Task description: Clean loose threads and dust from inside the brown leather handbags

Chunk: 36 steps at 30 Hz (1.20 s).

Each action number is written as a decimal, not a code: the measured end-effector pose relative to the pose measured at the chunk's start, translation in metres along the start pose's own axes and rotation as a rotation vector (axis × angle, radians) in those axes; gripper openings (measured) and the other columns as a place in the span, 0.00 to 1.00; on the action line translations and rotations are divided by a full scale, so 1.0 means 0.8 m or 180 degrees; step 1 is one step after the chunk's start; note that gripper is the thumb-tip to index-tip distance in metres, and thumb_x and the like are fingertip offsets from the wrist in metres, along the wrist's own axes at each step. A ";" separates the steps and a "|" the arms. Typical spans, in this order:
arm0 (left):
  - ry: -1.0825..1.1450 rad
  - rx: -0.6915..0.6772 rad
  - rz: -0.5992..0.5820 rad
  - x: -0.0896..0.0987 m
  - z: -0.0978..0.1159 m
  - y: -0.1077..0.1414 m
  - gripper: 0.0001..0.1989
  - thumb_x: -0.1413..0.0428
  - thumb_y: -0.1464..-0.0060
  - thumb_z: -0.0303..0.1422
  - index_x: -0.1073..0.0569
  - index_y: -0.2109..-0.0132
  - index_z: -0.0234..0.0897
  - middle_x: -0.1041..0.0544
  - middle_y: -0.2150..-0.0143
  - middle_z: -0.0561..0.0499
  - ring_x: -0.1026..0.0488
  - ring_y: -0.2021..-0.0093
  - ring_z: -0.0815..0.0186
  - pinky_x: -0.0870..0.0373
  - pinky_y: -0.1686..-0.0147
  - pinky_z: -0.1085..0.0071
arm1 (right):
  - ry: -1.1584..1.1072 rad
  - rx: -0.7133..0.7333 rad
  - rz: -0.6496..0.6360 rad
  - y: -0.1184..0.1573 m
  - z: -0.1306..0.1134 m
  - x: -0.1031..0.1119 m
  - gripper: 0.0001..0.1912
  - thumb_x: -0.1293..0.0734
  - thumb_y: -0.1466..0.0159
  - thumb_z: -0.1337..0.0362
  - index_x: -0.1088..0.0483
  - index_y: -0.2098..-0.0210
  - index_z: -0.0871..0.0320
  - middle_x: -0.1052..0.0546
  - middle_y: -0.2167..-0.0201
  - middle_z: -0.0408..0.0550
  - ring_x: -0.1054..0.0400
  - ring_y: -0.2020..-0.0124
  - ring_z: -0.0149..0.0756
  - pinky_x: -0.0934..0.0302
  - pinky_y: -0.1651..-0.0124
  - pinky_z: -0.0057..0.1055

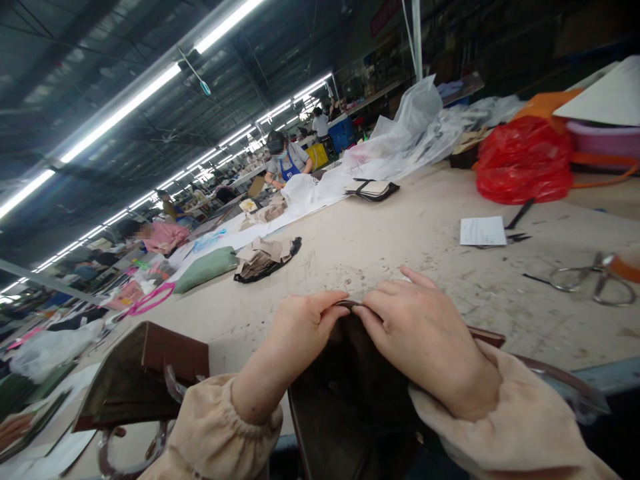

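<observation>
A dark brown handbag (330,413) stands at the table's near edge in front of me, its dark inside facing up. My left hand (305,327) pinches the bag's upper rim between thumb and fingers. Close beside it, my right hand (415,327) grips the same rim, thumb below and fingers above, one finger raised. Only a short strip of the rim shows between the two hands. Part of the bag's right side and a brown strap (560,373) show beyond my right sleeve. To the left sits a second brown bag (145,373), with clear film around its handle.
Scissors (595,280), a white paper (483,231) and a red plastic bag (523,160) lie on the right. Ahead are a stack of beige pieces (265,259), a green cushion-like bundle (207,269) and plastic sheeting (400,133). A co-worker (287,160) sits farther back.
</observation>
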<state>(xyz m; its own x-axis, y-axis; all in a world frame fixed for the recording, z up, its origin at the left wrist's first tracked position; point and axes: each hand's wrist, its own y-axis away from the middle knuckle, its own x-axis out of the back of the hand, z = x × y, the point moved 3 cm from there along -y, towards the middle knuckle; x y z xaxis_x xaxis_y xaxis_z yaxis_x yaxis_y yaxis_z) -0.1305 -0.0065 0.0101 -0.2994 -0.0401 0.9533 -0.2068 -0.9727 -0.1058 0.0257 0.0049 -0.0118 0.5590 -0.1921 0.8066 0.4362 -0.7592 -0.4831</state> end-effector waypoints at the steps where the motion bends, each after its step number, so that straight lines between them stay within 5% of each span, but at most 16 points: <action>1: -0.0004 -0.0009 0.0005 -0.001 0.000 0.000 0.13 0.48 0.42 0.35 0.23 0.53 0.44 0.19 0.58 0.51 0.23 0.62 0.63 0.30 0.60 0.69 | -0.0004 0.0002 -0.0005 0.000 0.000 0.000 0.14 0.40 0.35 0.65 0.29 0.74 0.55 0.27 0.74 0.43 0.32 0.67 0.36 0.52 0.41 0.43; 10: -0.0218 0.0018 -0.0094 0.001 0.005 -0.003 0.11 0.50 0.41 0.35 0.22 0.62 0.43 0.20 0.68 0.53 0.26 0.69 0.67 0.35 0.67 0.73 | -0.0077 -0.0004 -0.0168 0.003 0.004 0.000 0.10 0.36 0.36 0.58 0.27 0.70 0.56 0.25 0.71 0.44 0.31 0.64 0.38 0.58 0.39 0.48; 18: -0.0297 0.0140 -0.0158 0.001 0.015 -0.005 0.11 0.50 0.41 0.34 0.24 0.67 0.40 0.23 0.72 0.53 0.28 0.70 0.66 0.37 0.69 0.71 | 0.0010 -0.0008 -0.0151 0.002 0.000 -0.004 0.08 0.38 0.35 0.65 0.27 0.68 0.54 0.24 0.70 0.42 0.31 0.64 0.37 0.60 0.39 0.48; 22: 0.0715 0.0289 -0.0244 0.005 0.005 -0.004 0.10 0.45 0.45 0.35 0.24 0.56 0.39 0.20 0.60 0.51 0.25 0.60 0.63 0.32 0.57 0.69 | 0.0017 -0.0050 -0.0044 0.002 0.000 -0.003 0.10 0.38 0.36 0.68 0.28 0.72 0.55 0.25 0.72 0.42 0.31 0.66 0.36 0.57 0.40 0.43; 26: 0.1946 0.0779 -0.0634 0.012 -0.016 0.019 0.44 0.37 0.54 0.40 0.47 0.34 0.36 0.27 0.44 0.42 0.28 0.48 0.58 0.34 0.46 0.63 | 0.0026 -0.0086 0.0012 0.004 0.001 0.001 0.10 0.38 0.36 0.67 0.28 0.72 0.55 0.25 0.72 0.42 0.32 0.66 0.35 0.55 0.41 0.40; 32: 0.1452 0.1211 -0.0192 0.000 -0.031 0.081 0.40 0.43 0.49 0.47 0.44 0.35 0.31 0.37 0.37 0.38 0.39 0.38 0.51 0.43 0.39 0.54 | 0.0294 -0.0083 0.0101 0.003 -0.011 -0.005 0.12 0.40 0.35 0.65 0.29 0.72 0.55 0.25 0.71 0.44 0.32 0.64 0.37 0.45 0.54 0.34; 36: 0.1241 0.1405 0.0373 -0.015 -0.036 0.098 0.39 0.44 0.48 0.41 0.47 0.34 0.27 0.39 0.36 0.35 0.41 0.37 0.51 0.45 0.38 0.54 | 0.0583 -0.0418 -0.0378 -0.010 -0.027 -0.012 0.14 0.44 0.35 0.64 0.27 0.69 0.56 0.23 0.67 0.49 0.30 0.63 0.40 0.43 0.63 0.33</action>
<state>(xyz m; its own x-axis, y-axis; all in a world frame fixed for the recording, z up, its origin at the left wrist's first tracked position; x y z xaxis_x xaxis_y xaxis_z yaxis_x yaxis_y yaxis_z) -0.1699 -0.0754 -0.0177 -0.6336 -0.1471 0.7595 0.2298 -0.9732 0.0032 0.0016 -0.0009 -0.0084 0.3671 -0.1971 0.9091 0.3892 -0.8551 -0.3425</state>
